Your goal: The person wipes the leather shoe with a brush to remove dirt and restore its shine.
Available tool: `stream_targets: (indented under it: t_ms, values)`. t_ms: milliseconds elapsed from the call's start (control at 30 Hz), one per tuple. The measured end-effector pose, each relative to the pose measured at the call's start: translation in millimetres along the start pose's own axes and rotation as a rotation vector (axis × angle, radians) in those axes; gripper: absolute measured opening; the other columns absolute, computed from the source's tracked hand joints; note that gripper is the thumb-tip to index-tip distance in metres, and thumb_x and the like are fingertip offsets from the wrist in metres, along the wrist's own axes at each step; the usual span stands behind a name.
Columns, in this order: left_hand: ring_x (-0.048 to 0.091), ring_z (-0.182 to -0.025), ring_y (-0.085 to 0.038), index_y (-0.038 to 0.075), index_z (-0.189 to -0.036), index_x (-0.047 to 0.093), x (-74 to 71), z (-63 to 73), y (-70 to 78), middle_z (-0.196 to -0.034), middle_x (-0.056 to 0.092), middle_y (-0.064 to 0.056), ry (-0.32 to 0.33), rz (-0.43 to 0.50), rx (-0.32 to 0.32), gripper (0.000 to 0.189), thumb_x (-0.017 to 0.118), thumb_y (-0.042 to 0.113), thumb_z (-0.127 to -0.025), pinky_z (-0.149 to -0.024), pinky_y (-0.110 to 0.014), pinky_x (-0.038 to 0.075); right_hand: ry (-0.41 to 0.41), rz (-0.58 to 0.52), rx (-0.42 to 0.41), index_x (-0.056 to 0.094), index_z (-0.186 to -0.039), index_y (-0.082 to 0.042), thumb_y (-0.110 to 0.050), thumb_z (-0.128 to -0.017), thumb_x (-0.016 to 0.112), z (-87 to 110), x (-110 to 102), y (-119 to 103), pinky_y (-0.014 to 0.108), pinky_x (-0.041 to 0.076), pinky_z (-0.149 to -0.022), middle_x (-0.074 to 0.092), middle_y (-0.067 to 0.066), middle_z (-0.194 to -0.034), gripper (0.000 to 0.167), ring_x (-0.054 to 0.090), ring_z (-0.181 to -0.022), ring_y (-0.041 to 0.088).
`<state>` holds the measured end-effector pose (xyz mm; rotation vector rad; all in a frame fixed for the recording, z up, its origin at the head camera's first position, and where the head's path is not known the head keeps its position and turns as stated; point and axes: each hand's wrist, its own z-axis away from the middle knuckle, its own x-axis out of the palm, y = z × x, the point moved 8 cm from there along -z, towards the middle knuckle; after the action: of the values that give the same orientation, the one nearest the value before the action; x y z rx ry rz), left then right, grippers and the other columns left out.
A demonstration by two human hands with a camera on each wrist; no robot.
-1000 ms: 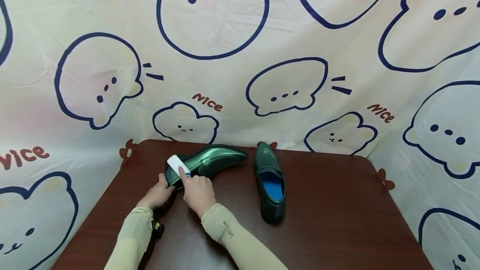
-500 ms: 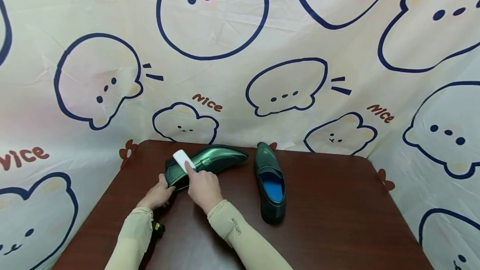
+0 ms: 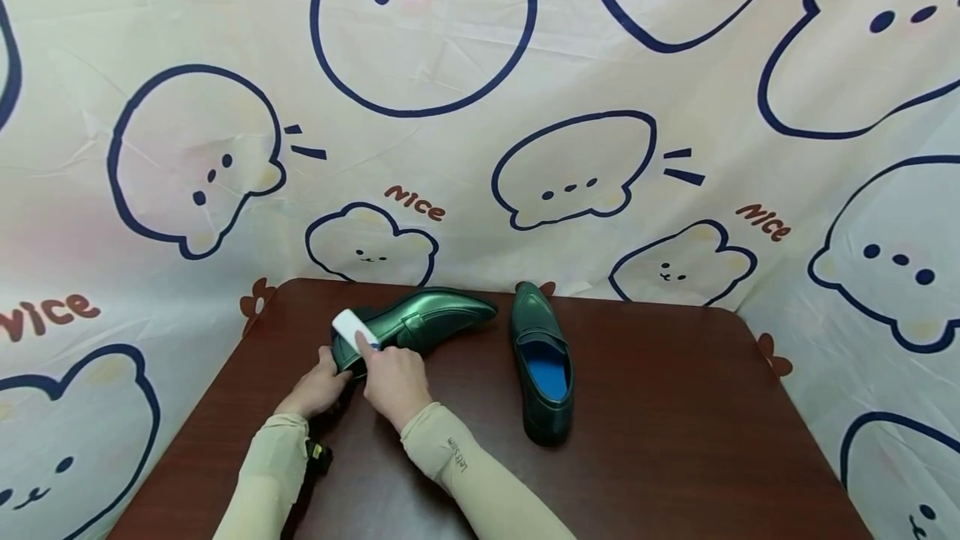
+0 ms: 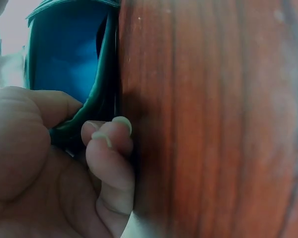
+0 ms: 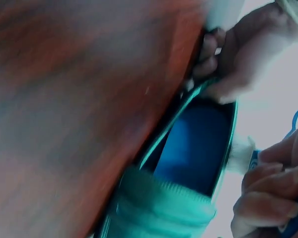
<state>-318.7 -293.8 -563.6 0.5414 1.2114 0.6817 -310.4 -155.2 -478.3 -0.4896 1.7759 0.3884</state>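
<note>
A dark green loafer [image 3: 438,319] lies on its side at the back left of the table, toe to the right. Its blue insole [image 4: 67,54] shows in the left wrist view. My left hand [image 3: 315,388] pinches the rim at the heel, thumb inside the opening and fingers curled outside. With my right hand [image 3: 397,382] I grip a small white and blue brush [image 3: 351,326], index finger laid along it. The pale bristles [image 5: 241,153] are right at the loafer's outer side, near the heel. Part of the handle is hidden in my fingers.
To the right stands a second green loafer [image 3: 534,315], upright with its toe toward the wall. Both are on a brown wooden table [image 3: 675,423]. A cloth printed with cartoon bears [image 3: 420,32] hangs close behind the table's back edge.
My right hand slid the brush a short way toward the toe, then back left to the heel. The left hand and both loafers have stayed in place.
</note>
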Motion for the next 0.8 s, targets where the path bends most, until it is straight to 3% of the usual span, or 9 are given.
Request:
stream_targets:
  t_ms: [133,200,400,633,800]
  values:
    - [0.061,-0.059,-0.023,-0.009,-0.148,0.005,1.8,2.0,0.2,-0.071,0.062,-0.015,-0.018,0.017,0.002,0.06,0.041,0.02,-0.11,-0.059,-0.038,0.05,0.016,0.0,0.133,0.048,-0.155,-0.033,-0.025,-0.09,0.075,-2.4,-7,32,0.03,0.034,-0.041,0.061,-0.002,-0.059,0.071,0.047,-0.044,0.015]
    - [0.06,-0.059,-0.023,-0.009,-0.149,0.003,1.8,2.9,0.0,-0.069,0.061,-0.013,-0.02,0.017,0.002,0.062,0.041,0.02,-0.11,-0.06,-0.038,0.05,0.038,-0.008,0.153,0.049,-0.154,-0.032,-0.022,-0.092,0.073,-2.2,-11,41,0.029,0.032,-0.04,0.057,-0.001,-0.055,0.068,0.044,-0.042,0.016]
    - [0.06,-0.059,-0.023,-0.01,-0.152,-0.004,1.5,4.5,1.5,-0.068,0.061,-0.012,-0.028,0.017,0.012,0.069,0.041,0.021,-0.11,-0.061,-0.038,0.051,0.052,-0.05,0.119,0.048,-0.156,-0.028,-0.018,-0.095,0.07,-0.6,-12,44,0.027,0.028,-0.039,0.049,-0.002,-0.05,0.066,0.037,-0.04,0.013]
    - [0.06,-0.057,-0.022,-0.01,-0.148,0.003,0.3,2.8,2.2,-0.066,0.059,-0.012,-0.01,0.027,0.02,0.062,0.041,0.02,-0.109,-0.059,-0.038,0.051,0.068,-0.069,0.106,0.048,-0.155,-0.028,-0.019,-0.097,0.068,-0.2,-15,42,0.027,0.029,-0.039,0.055,-0.002,-0.055,0.062,0.039,-0.04,0.013]
    - [0.06,-0.057,-0.023,-0.01,-0.15,0.001,1.0,2.5,1.5,-0.066,0.059,-0.012,-0.012,0.027,0.015,0.065,0.042,0.02,-0.11,-0.059,-0.038,0.051,0.094,-0.123,0.095,0.049,-0.155,-0.026,-0.018,-0.101,0.063,2.5,-21,47,0.026,0.028,-0.039,0.051,-0.002,-0.052,0.057,0.037,-0.039,0.013]
